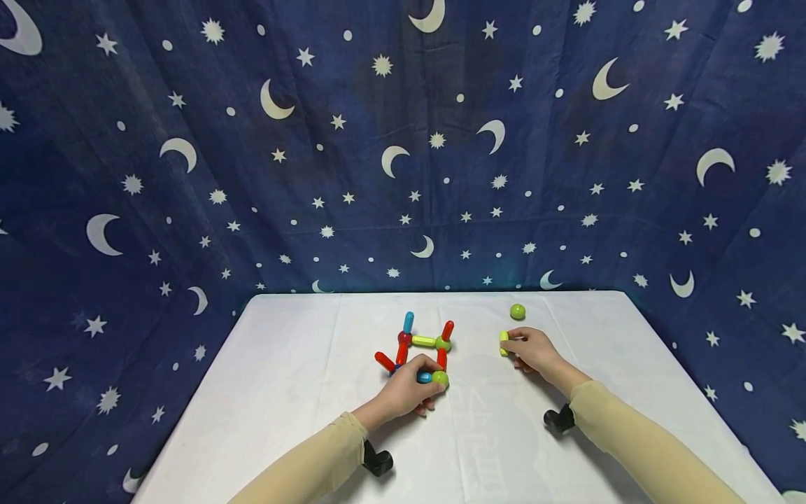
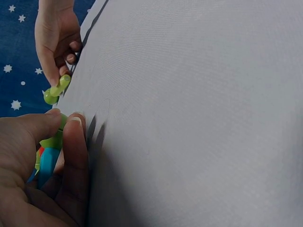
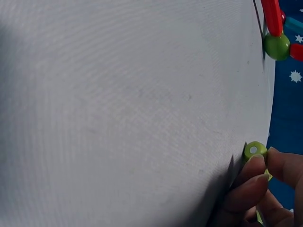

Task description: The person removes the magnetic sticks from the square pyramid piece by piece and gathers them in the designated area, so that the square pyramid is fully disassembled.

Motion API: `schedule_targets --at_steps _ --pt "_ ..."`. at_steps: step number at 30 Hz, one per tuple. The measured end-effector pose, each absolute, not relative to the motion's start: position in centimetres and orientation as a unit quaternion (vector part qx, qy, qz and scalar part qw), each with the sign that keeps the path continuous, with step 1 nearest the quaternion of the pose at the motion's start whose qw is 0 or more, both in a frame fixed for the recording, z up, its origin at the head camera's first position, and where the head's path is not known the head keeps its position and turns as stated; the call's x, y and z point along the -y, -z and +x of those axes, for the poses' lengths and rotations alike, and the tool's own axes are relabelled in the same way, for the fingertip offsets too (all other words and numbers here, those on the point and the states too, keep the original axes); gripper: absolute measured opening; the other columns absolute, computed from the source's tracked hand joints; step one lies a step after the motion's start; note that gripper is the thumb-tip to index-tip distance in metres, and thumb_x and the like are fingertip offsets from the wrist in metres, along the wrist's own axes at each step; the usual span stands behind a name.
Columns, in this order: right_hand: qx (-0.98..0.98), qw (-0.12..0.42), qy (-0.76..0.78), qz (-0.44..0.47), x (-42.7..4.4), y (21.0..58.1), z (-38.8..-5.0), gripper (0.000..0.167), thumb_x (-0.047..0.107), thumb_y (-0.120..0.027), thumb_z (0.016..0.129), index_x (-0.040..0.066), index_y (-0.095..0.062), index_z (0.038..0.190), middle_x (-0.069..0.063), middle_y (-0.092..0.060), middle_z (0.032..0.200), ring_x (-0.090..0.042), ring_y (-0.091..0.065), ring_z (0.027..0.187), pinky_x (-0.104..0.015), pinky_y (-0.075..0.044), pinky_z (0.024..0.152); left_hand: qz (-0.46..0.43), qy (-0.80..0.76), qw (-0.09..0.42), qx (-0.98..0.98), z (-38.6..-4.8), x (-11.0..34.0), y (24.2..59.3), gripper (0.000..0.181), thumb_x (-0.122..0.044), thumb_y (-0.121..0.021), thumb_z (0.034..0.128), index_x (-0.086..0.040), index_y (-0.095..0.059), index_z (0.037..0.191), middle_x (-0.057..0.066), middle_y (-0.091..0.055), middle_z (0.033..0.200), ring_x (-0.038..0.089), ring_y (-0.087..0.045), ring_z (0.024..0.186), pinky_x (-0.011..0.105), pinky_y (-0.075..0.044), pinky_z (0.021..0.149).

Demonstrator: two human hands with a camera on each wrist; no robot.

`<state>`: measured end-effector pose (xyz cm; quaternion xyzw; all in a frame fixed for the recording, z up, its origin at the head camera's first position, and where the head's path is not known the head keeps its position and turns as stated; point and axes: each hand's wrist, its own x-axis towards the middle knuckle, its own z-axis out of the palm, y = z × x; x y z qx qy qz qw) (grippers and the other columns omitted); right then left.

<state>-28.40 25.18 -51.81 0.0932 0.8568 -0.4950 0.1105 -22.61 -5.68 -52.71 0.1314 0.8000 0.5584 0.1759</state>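
A frame of coloured magnetic rods and balls lies mid-table, with a blue rod (image 1: 408, 322) and red rods (image 1: 448, 330) sticking up from its corners. My left hand (image 1: 406, 388) pinches the green ball (image 1: 440, 379) at its near right corner; a light-blue rod (image 2: 48, 165) joins that ball. To the right, my right hand (image 1: 535, 352) pinches a yellow-green rod (image 1: 504, 344) between thumb and fingers, its round end (image 3: 254, 150) showing in the right wrist view. Part of the frame's near left corner is hidden behind the left hand.
A loose green ball (image 1: 518, 311) rests on the white-covered table (image 1: 302, 420) beyond the right hand. Dark blue cloth (image 1: 352, 168) with moons and stars hangs behind and along the sides. Each wrist wears a black camera mount (image 1: 378, 460).
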Motion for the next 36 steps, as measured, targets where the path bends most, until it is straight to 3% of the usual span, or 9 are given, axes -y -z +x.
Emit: schedule_targets --at_steps 11,36 --pt "-0.866 0.097 0.483 0.08 -24.98 52.18 -28.54 0.053 0.027 -0.069 0.098 -0.003 -0.054 0.139 -0.009 -0.06 0.087 -0.016 -0.059 0.06 -0.031 -0.049 0.052 0.132 -0.554 0.173 -0.804 -22.66 5.74 52.77 0.029 -0.018 -0.077 0.0945 -0.017 -0.06 0.119 0.008 -0.063 0.091 0.018 -0.064 0.056 0.032 -0.056 0.05" --pt "-0.873 0.094 0.472 0.079 -24.93 52.04 -28.44 0.054 0.031 -0.068 0.099 0.002 -0.056 0.143 -0.007 -0.059 0.077 -0.016 -0.057 0.056 -0.031 -0.047 0.049 0.135 -0.557 0.173 -0.801 -22.58 5.72 52.82 0.028 -0.017 -0.076 0.0947 -0.017 -0.061 0.118 0.007 -0.064 0.092 0.018 -0.065 0.057 0.032 -0.055 0.05"
